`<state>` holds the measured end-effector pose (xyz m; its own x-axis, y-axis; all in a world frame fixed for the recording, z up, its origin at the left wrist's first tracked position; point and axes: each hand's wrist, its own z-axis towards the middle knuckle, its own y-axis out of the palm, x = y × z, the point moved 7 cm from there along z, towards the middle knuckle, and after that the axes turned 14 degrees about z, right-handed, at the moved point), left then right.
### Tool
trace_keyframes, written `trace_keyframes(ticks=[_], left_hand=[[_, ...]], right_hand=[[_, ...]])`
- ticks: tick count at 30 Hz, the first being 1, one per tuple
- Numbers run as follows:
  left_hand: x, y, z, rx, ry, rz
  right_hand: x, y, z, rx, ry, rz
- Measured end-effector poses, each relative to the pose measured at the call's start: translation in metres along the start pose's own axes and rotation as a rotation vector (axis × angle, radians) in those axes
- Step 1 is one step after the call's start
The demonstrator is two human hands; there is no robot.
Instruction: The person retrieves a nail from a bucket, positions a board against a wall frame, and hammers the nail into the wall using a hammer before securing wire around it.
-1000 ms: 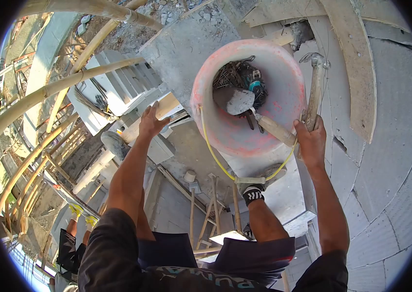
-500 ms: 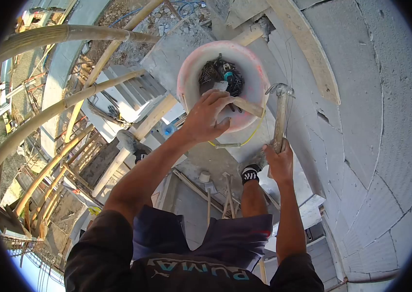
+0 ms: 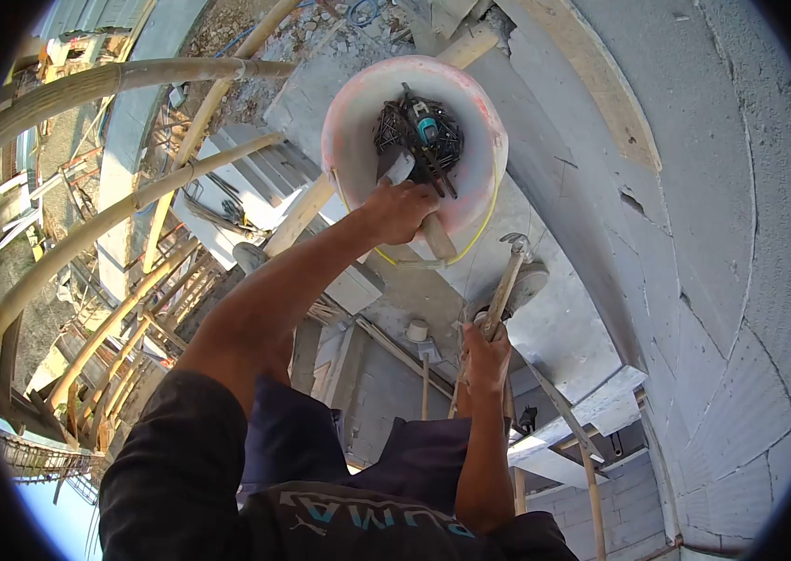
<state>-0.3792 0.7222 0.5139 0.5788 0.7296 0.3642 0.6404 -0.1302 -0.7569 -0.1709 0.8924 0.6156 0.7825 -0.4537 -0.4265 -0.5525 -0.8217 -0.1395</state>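
Note:
My left hand (image 3: 402, 211) is at the near side of a pinkish-white bucket (image 3: 341, 126), its fingers closed around a wooden-handled tool (image 3: 438, 238). A pale, flat blade-like end (image 3: 400, 168) shows beyond the fingers; its exact kind is unclear. Inside the bucket lie a heap of dark nails (image 3: 452, 148) and a black and teal tool (image 3: 427, 129). My right hand (image 3: 485, 360), lower and to the right, is wrapped around the wooden handle of a claw hammer (image 3: 505, 288). The hammer's head points up and away from me.
A block wall (image 3: 695, 280) rises on the right, with a curved wooden board (image 3: 601, 84) against it. Bamboo poles (image 3: 124, 201) cross the left side, above a drop to lower ground. Near my legs are a white cup-like object (image 3: 417, 330) and several wooden sticks.
My left hand has closed on the wooden-handled tool, whose handle has swung toward me. The right hand has moved down and left with the hammer.

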Motion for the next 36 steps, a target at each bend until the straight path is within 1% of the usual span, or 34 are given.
trace_keyframes(ticks=[1,4,7,10,12,13,15,17,19,22,25,28,31,34,36], left_hand=[[0.0,0.006,-0.005,-0.001,0.019,-0.005],[-0.001,-0.021,-0.017,-0.221,-0.015,-0.043],[-0.006,-0.041,-0.004,-0.268,-0.149,-0.003],[-0.006,-0.055,0.027,-0.12,-0.211,-0.19],[-0.01,-0.046,0.056,0.028,-0.216,-0.341],[-0.013,-0.034,0.073,0.101,-0.218,-0.417],[-0.033,0.025,0.122,0.078,-0.255,-0.578],[-0.032,0.016,0.135,0.13,-0.373,-0.562],[-0.027,-0.006,0.132,0.245,-0.566,-0.367],[-0.039,0.031,0.153,0.026,-0.672,-0.437],[-0.059,0.084,0.189,-0.026,-0.488,-0.269],[-0.043,0.036,0.163,-0.124,-0.511,-0.275],[-0.049,0.033,0.152,0.05,-0.675,-0.459],[-0.041,0.006,0.123,0.351,-0.737,-0.56],[-0.039,-0.002,0.106,0.342,-0.741,-0.787]], right_hand=[[-0.002,0.001,0.003,-0.009,0.007,-0.001],[-0.01,0.006,0.011,-0.025,0.019,0.041],[-0.018,0.012,0.015,-0.022,0.042,0.089],[-0.022,0.012,0.014,-0.034,0.02,0.109],[-0.024,0.012,0.015,-0.037,0.01,0.108],[-0.025,0.01,0.014,-0.031,0.018,0.104],[-0.026,0.007,0.014,-0.016,0.03,0.09],[-0.025,0.004,0.016,-0.008,0.038,0.073],[-0.025,0.001,0.017,-0.012,0.04,0.076],[-0.027,-0.003,0.016,-0.005,0.041,0.093],[-0.022,-0.005,0.018,-0.021,0.073,0.121],[-0.017,-0.008,0.018,-0.024,0.07,0.125],[-0.018,-0.004,0.017,-0.034,0.049,0.113],[-0.012,-0.004,0.014,-0.016,0.067,0.069],[-0.002,-0.004,0.017,-0.005,0.059,0.068]])
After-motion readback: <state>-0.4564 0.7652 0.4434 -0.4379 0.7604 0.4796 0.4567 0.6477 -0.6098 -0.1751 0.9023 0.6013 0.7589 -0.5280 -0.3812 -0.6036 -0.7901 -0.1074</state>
